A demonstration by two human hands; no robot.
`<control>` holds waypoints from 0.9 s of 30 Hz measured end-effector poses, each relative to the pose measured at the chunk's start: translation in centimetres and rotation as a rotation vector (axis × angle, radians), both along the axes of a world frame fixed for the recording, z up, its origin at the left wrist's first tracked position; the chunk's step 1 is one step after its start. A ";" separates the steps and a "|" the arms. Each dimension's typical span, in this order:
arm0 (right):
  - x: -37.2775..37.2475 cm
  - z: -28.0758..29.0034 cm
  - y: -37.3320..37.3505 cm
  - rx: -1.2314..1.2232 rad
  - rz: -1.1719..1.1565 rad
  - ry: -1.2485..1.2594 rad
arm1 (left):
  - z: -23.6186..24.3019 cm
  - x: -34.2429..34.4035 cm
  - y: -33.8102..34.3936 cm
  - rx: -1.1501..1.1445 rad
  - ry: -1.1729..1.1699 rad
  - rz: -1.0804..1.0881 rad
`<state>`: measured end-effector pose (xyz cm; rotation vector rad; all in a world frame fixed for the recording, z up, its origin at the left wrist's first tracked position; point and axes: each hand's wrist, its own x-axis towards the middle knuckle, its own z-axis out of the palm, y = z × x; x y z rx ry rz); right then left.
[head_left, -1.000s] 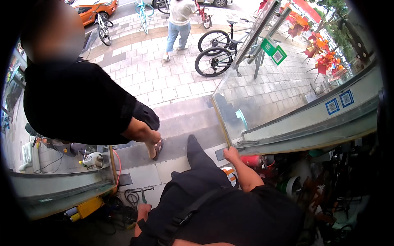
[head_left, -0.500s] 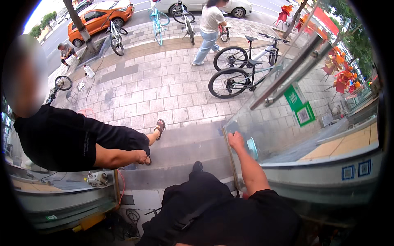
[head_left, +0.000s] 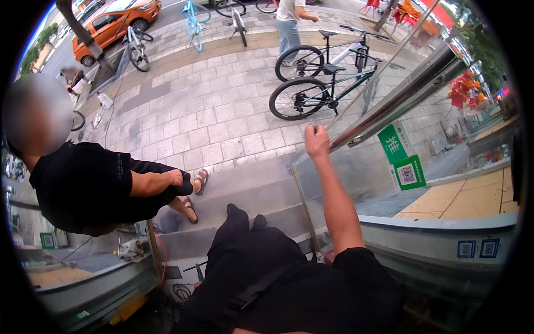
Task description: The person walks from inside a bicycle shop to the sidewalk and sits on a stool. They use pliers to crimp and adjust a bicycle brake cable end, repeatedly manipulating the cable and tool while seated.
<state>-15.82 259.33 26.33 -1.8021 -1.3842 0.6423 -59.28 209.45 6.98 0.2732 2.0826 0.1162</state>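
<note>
My right hand is raised with curled fingers on the edge of the glass door, beside a long steel handle bar. Green and white stickers are on the glass. My left hand, mostly hidden by my dark clothing, grips a green-handled tool with a crossbar low beside my leg. My dark-clad legs are at the grey steps. Close on my left a person in black stands in sandals on the steps.
Two bicycles stand on the paved sidewalk, with a person in a white top beyond. More bicycles, an orange car and a seated person are farther left. Cables lie by the threshold.
My right hand has moved forward with the glass door, and my legs have stepped forward. The person in black shifted at my left; the person in white moved farther along the sidewalk.
</note>
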 end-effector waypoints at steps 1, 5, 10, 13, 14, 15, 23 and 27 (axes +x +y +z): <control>-0.4 0.2 -0.4 0.001 0.011 0.018 | -0.4 -0.3 0.9 -0.005 -0.004 -0.011; -1.8 -4.8 -3.6 -0.072 0.086 -0.137 | -1.3 -2.0 4.4 -0.014 -0.020 -0.048; -3.9 -13.1 -8.7 -0.318 0.147 -0.177 | -3.0 -5.4 8.7 -0.004 -0.033 -0.095; -5.2 -17.0 -11.1 -0.481 0.125 -0.214 | -4.6 -8.2 10.7 0.009 -0.041 -0.115; -5.7 -17.6 -11.8 -0.544 0.116 -0.233 | -5.2 -9.3 11.5 0.015 -0.044 -0.113; -5.9 -18.7 -12.4 -0.600 0.087 -0.240 | -6.0 -10.4 12.3 0.020 -0.048 -0.121; -6.8 -24.3 -15.2 -0.928 -0.119 -0.336 | -11.3 -18.0 14.5 0.015 -0.090 -0.122; -10.3 -26.2 -10.9 -0.803 -0.036 -0.310 | -12.2 -20.7 12.6 -0.019 -0.095 -0.081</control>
